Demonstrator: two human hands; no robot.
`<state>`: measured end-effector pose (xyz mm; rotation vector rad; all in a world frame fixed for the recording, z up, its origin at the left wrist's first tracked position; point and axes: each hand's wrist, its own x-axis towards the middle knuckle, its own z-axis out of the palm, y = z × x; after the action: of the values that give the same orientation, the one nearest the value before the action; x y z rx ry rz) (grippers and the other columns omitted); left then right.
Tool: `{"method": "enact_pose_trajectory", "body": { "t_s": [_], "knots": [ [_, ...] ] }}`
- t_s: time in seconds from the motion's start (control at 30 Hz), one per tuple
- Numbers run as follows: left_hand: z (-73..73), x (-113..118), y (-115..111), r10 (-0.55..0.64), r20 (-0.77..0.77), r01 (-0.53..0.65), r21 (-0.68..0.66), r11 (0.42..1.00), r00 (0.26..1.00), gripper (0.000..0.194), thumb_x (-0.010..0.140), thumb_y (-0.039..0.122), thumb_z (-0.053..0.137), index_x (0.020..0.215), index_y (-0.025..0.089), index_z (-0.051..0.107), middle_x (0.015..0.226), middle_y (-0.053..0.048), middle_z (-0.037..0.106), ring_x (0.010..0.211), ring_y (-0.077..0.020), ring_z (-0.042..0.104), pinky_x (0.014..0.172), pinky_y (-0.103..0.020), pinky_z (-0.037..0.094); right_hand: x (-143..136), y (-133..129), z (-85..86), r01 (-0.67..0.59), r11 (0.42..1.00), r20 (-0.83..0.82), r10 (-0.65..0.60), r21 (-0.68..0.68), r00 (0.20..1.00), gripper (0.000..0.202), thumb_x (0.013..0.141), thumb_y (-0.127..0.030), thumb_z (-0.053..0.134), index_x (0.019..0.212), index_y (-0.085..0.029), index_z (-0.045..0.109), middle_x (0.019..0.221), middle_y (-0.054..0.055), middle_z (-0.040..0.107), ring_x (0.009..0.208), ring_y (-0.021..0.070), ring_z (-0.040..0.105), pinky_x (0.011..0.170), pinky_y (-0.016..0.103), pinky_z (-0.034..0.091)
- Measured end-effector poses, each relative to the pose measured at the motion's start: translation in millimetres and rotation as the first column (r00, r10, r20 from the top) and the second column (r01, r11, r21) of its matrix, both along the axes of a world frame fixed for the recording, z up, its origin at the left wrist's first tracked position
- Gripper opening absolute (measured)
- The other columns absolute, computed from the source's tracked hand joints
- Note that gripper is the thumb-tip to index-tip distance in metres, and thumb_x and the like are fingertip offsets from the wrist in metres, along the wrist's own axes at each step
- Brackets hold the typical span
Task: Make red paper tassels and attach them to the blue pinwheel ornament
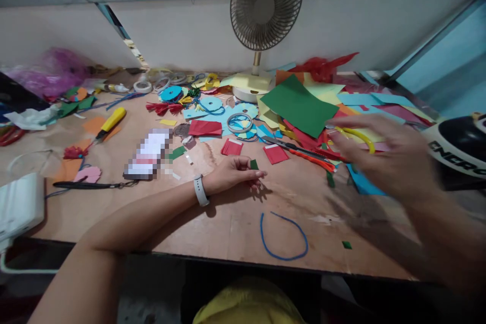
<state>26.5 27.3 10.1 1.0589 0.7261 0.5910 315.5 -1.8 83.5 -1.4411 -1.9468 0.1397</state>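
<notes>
My left hand [243, 174], with a pale watch strap at the wrist, pinches a small green paper piece [254, 164] just above the table. My right hand [383, 154] is smeared by motion over the paper pile at the right. A curved yellow handle [360, 137] shows beside its fingers; whether they grip it is unclear. Two fringed red paper pieces [276, 154] lie beyond my left hand. Right of them rests an orange-handled cutter knife [307, 153]. Nearer to me, a blue cord [284, 257] lies in an open loop, and a green scrap [347, 245] lies to its right.
A fan [266, 7] stands at the back. Coloured sheets, including a large green sheet [298, 104], are heaped at the back right. Left are a phone [149, 154], a yellow-handled tool [112, 121] and a white power bank [23, 202]. A tape roll [240, 123] lies mid-table.
</notes>
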Motion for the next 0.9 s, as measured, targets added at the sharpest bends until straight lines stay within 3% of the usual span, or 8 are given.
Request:
{"method": "enact_pose_trajectory", "body": {
  "t_s": [0.07, 0.13, 0.2, 0.27, 0.43, 0.77, 0.83, 0.9],
  "knots": [
    [-1.4, 0, -1, -0.007, -0.045, 0.009, 0.036, 0.999, 0.999, 0.047, 0.069, 0.047, 0.09, 0.07, 0.012, 0.059, 0.069, -0.005, 0.073, 0.062, -0.0131, 0.071, 0.062, -0.025, 0.057, -39, 7, -13.1, -0.208, 0.973, -0.067, 0.202, -0.099, 0.977, 0.026, 0.096, -0.042, 0.061, 0.113, -0.025, 0.073, 0.113, 0.01, 0.075, 0.102, 0.0272, 0.071, 0.087, 0.043, 0.056],
    [-3.6, 0, -1, -0.019, -0.085, 0.027, 0.089, 0.996, 0.996, 0.046, 0.071, 0.049, 0.088, 0.071, 0.012, 0.06, 0.067, -0.004, 0.072, 0.061, -0.014, 0.07, 0.059, -0.025, 0.056, -69, 13, -30.8, -0.387, 0.899, -0.135, 0.365, -0.204, 0.921, 0.032, 0.091, -0.042, 0.069, 0.116, -0.022, 0.071, 0.112, 0.009, 0.075, 0.094, 0.0235, 0.072, 0.079, 0.036, 0.057],
    [-5.9, 0, -2, -0.022, -0.101, 0.037, 0.148, 0.988, 0.995, 0.044, 0.072, 0.05, 0.086, 0.075, 0.011, 0.064, 0.066, -0.003, 0.07, 0.059, -0.0137, 0.069, 0.057, -0.024, 0.054, -86, 16, -46.6, -0.409, 0.893, -0.164, 0.382, -0.189, 0.91, 0.024, 0.09, -0.037, 0.071, 0.108, -0.022, 0.072, 0.102, 0.006, 0.075, 0.085, 0.0197, 0.07, 0.075, 0.032, 0.055],
    [-7.0, 0, -2, -0.018, -0.12, 0.041, 0.194, 0.98, 0.993, 0.042, 0.074, 0.048, 0.085, 0.08, 0.01, 0.068, 0.065, -0.002, 0.069, 0.059, -0.0132, 0.069, 0.055, -0.022, 0.053, -92, 17, -56.0, -0.41, 0.9, -0.172, 0.385, -0.145, 0.907, 0.012, 0.094, -0.031, 0.067, 0.095, -0.022, 0.073, 0.091, 0.004, 0.074, 0.08, 0.0173, 0.068, 0.074, 0.031, 0.052],
    [-3.2, 1, -4, -0.027, -0.11, 0.044, 0.155, 0.987, 0.994, 0.04, 0.076, 0.046, 0.084, 0.08, 0.01, 0.067, 0.065, -0.003, 0.07, 0.06, -0.015, 0.071, 0.058, -0.025, 0.056, -89, 15, -58.6, -0.358, 0.913, -0.292, 0.295, -0.196, 0.91, 0.018, 0.094, -0.031, 0.065, 0.08, -0.021, 0.069, 0.075, 0.001, 0.07, 0.069, 0.0155, 0.063, 0.066, 0.029, 0.047],
    [0.2, 1, -2, 0.041, -0.112, -0.026, 0.136, 0.99, 0.993, 0.051, 0.072, 0.052, 0.087, 0.067, 0.015, 0.052, 0.066, -0.002, 0.071, 0.061, -0.0137, 0.071, 0.058, -0.024, 0.056, -84, 23, -58.6, -0.322, 0.896, -0.511, 0.131, -0.306, 0.85, 0.03, 0.091, -0.052, 0.066, 0.082, -0.024, 0.066, 0.073, 0.002, 0.068, 0.066, 0.0185, 0.063, 0.062, 0.034, 0.05],
    [3.5, -4, 4, -0.032, -0.176, 0.06, 0.153, 0.986, 0.984, 0.051, 0.073, 0.052, 0.086, 0.066, 0.015, 0.052, 0.064, -0.002, 0.07, 0.057, -0.0117, 0.068, 0.054, -0.021, 0.052, -76, 30, -50.5, -0.319, 0.896, -0.528, 0.117, -0.31, 0.841, 0.033, 0.087, -0.055, 0.069, 0.08, -0.023, 0.065, 0.07, 0.001, 0.066, 0.063, 0.0168, 0.062, 0.061, 0.032, 0.05],
    [9.3, -12, 12, -0.186, -0.291, 0.238, 0.153, 0.959, 0.938, 0.046, 0.075, 0.051, 0.085, 0.068, 0.014, 0.058, 0.061, -0.002, 0.069, 0.051, -0.0096, 0.064, 0.048, -0.019, 0.046, -64, 39, -40.8, -0.373, 0.842, -0.484, 0.157, -0.391, 0.861, 0.036, 0.085, -0.057, 0.07, 0.078, -0.022, 0.065, 0.068, 0.001, 0.066, 0.061, 0.0155, 0.061, 0.059, 0.03, 0.049]
  ]
}}
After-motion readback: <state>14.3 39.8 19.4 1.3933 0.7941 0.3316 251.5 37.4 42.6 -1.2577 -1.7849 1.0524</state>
